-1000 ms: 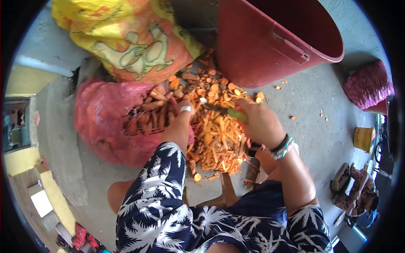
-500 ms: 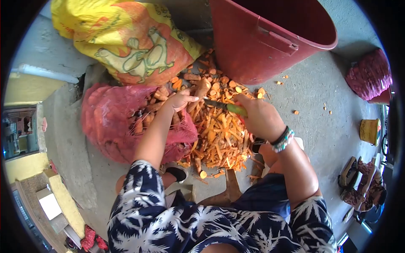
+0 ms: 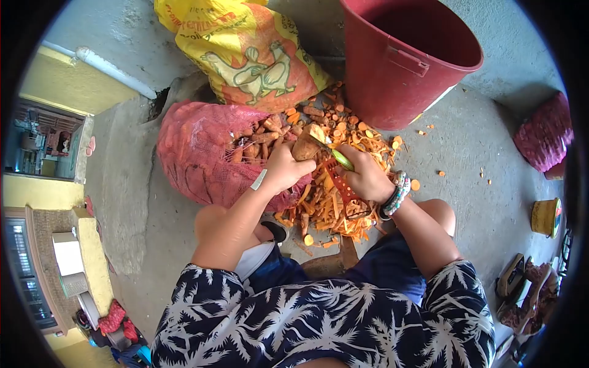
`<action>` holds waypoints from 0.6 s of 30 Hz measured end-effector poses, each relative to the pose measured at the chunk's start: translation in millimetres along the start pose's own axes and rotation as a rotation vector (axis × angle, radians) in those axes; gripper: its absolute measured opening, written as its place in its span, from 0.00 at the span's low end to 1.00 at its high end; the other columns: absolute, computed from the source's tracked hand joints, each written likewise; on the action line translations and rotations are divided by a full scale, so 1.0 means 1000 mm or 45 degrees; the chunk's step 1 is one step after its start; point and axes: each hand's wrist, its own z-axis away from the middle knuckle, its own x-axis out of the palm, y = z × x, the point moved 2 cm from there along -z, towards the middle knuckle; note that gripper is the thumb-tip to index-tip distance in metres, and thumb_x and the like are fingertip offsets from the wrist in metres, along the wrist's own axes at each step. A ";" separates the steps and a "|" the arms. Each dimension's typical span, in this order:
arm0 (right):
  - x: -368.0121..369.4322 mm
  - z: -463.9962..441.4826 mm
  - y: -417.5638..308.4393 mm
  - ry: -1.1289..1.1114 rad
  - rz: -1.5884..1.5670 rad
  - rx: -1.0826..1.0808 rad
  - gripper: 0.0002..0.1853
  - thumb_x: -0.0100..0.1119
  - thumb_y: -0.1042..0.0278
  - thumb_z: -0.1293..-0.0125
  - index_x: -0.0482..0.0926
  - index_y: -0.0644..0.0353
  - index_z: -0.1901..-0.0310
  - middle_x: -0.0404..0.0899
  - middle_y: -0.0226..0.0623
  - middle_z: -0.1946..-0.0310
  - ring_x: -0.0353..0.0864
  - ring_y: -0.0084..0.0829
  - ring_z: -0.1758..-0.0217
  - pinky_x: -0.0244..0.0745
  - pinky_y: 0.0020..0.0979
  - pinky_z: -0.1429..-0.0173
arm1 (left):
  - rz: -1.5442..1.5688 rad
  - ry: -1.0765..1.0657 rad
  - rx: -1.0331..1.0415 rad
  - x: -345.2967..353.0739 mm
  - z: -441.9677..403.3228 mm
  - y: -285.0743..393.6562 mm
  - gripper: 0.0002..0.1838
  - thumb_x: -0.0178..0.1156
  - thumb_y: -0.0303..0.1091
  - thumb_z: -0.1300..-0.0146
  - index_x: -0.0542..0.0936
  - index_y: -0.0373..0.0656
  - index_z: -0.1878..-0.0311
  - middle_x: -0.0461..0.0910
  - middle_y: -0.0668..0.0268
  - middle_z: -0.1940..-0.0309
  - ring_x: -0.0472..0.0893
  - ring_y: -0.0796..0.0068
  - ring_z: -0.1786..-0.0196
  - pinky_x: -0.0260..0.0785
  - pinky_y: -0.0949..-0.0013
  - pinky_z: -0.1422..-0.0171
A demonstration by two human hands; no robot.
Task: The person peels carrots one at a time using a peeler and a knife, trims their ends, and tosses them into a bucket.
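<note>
My left hand is closed around a thick, brown-skinned carrot, with a pale orange cut face at its upper end. In my right hand is a knife with a green handle. Its dark blade lies against the carrot's cut end. Below the knife, beside my right fingers, a red slotted plastic tool shows; I cannot tell whether the hand grips it too. Beneath both hands spreads a heap of orange peelings. A red mesh sack of carrots lies open beside my left hand.
A tall red bin stands behind the heap, beside a yellow and orange sack with printed chickens. Cut carrot pieces are scattered on the concrete floor. A purple-pink sack, a yellow bucket and sandals are at the right.
The view has shifted, so the sacks and bin sit farther right. My left hand has turned over around the carrot, and the knife blade now meets its cut end. The red tool has come into view.
</note>
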 end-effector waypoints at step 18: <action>0.071 -0.025 0.150 -0.818 0.826 0.485 0.23 0.45 0.69 0.43 0.68 0.59 0.44 0.78 0.49 0.67 0.79 0.41 0.67 0.74 0.38 0.61 | 0.249 0.171 0.140 -0.002 -0.005 -0.005 0.27 0.66 0.43 0.50 0.70 0.40 0.50 0.77 0.64 0.62 0.78 0.72 0.62 0.73 0.67 0.55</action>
